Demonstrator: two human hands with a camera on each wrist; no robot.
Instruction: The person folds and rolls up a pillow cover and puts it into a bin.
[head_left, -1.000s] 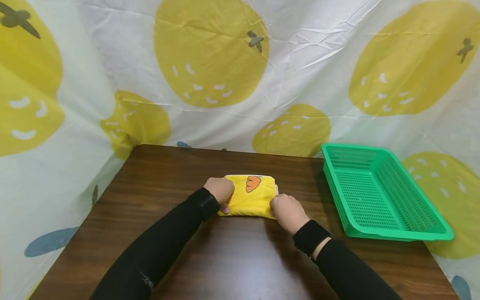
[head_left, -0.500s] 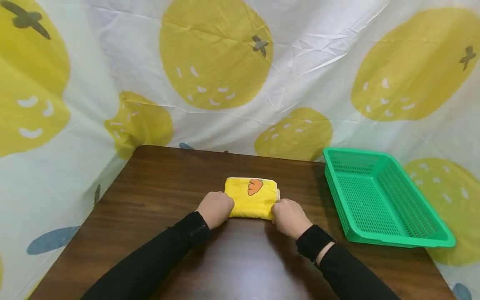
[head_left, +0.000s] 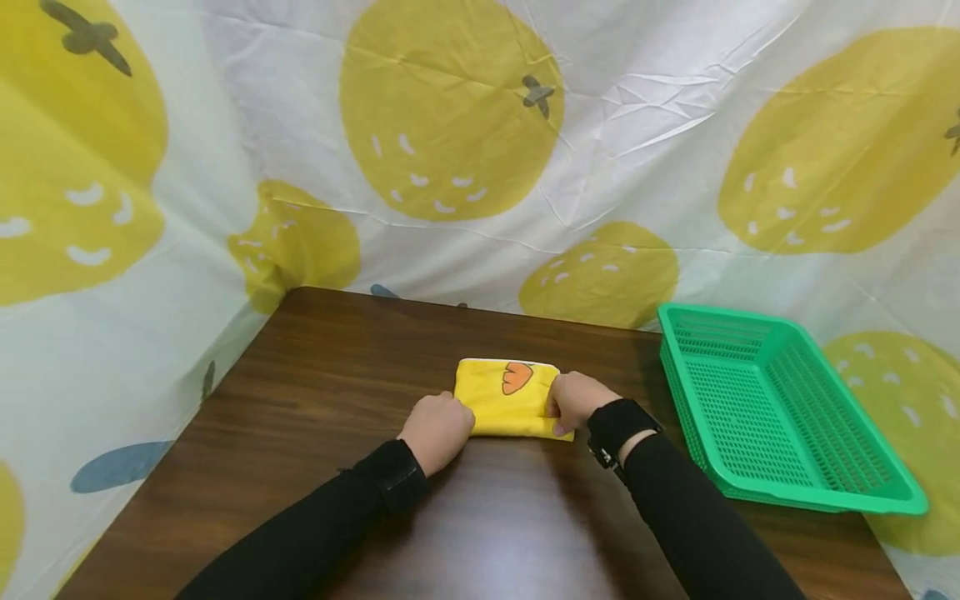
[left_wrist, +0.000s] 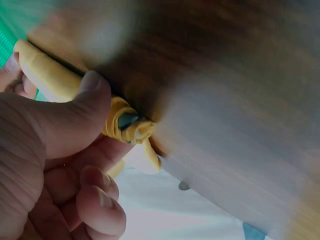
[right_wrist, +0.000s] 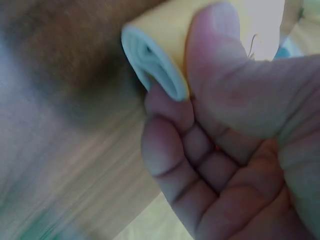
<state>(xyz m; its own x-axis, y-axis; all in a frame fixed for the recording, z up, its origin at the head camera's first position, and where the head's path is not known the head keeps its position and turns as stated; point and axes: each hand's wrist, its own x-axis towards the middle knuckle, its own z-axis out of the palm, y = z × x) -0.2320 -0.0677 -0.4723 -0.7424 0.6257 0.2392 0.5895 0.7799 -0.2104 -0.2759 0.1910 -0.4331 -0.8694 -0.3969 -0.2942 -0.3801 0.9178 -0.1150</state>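
My right hand point(head_left: 579, 400) has moved away from me since half a second ago, from the near right corner of the cloth point(head_left: 502, 404) to farther up its right end, and that near corner now pokes out below it. My left hand point(head_left: 437, 429) has hardly shifted from the near left corner.

The cloth lies about midway between the left and right edges of the tabletop point(head_left: 375, 350), short of the far edge, with its orange print point(head_left: 516, 377) upward. A narrow band is turned over along the side nearest me.

Both of my hands are pinching. The left wrist view shows my thumb on the wound end with a finger behind it; the right wrist view shows my other thumb over the layered, white-edged end, fingers bent beneath.

The green basket point(head_left: 817, 497) stands at the right edge, apart from the cloth.

I judge that I am partway through rolling or folding the near side over, with a good flat stretch left. The next turn probably calls for both ends to advance together, the right corner tucked in first; otherwise the roll may go crooked.
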